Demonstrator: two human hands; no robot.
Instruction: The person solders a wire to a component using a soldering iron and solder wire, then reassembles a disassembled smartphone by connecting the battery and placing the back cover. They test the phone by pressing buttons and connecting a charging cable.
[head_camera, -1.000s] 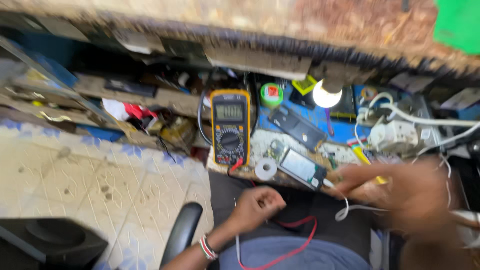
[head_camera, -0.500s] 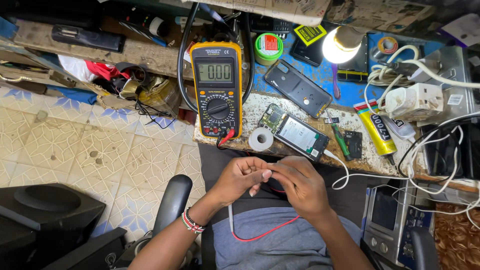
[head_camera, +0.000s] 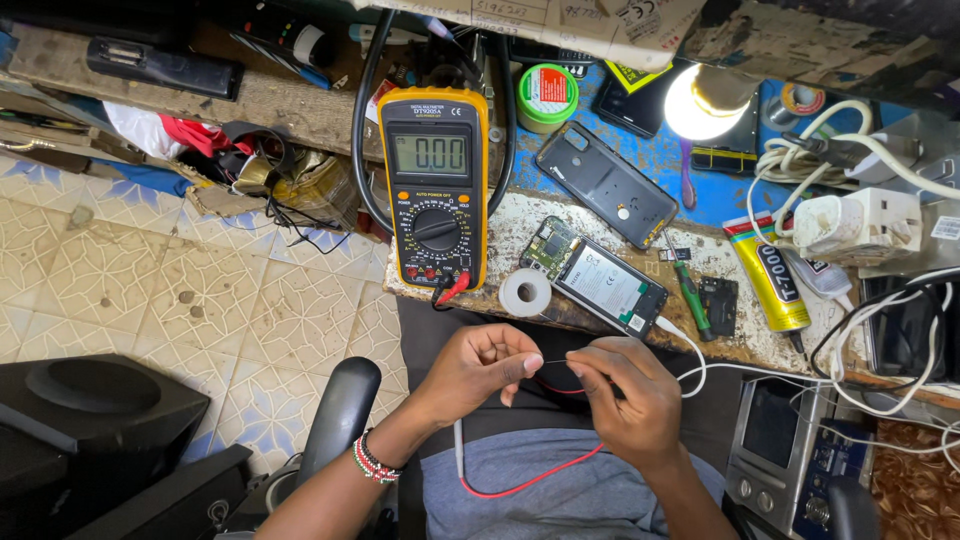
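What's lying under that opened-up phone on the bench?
The opened phone lies on the worn workbench. A green circuit board pokes out beneath its upper-left corner, beside a white tape roll. Anything else beneath is covered by the phone.

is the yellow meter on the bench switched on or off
On. The yellow meter has digits lit on its grey screen, and its red and black leads are plugged in at the bottom edge.

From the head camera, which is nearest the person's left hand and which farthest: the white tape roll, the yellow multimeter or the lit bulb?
From the left hand:
1. White tape roll, on the bench edge just above it.
2. Yellow multimeter, farther up the bench.
3. Lit bulb, far up on the right.
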